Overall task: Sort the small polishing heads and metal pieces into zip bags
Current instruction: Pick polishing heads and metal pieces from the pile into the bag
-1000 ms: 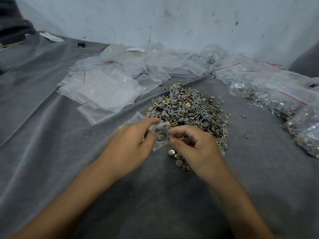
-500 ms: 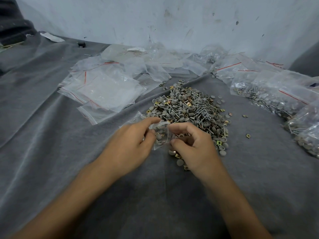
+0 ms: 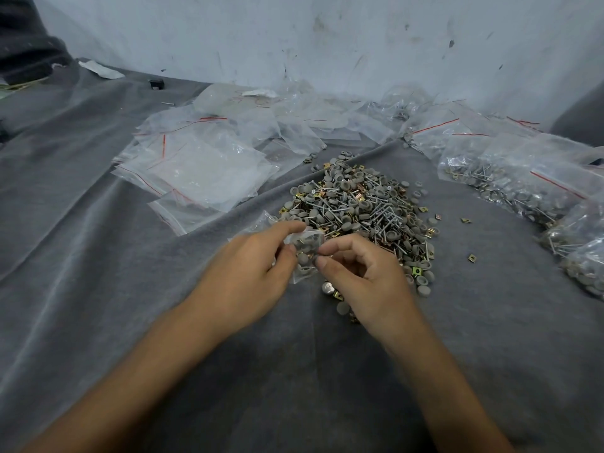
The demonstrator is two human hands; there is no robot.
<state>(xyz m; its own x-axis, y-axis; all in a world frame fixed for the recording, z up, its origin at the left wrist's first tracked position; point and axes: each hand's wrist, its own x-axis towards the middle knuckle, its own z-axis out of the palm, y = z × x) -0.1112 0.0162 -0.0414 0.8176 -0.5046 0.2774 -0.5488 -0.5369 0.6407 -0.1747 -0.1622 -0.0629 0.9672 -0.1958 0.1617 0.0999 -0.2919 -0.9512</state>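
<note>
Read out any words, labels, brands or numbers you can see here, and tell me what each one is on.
None can be read.
On the back bag: faint red scrawl, too blurred to read.
On the zip bags: red lines are seal strips, not writing.
On the small bag in the left hand: no print visible.

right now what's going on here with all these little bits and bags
A person is bagging small parts on a grey cloth. The left hand pinches a small zip bag holding grey polishing heads, and the right hand pinches the bag's edge; whether it also holds a piece is not visible. The loose pile of heads, pins and brass pieces lies just beyond. To the left lie empty zip bags, to the right filled bags.
</note>
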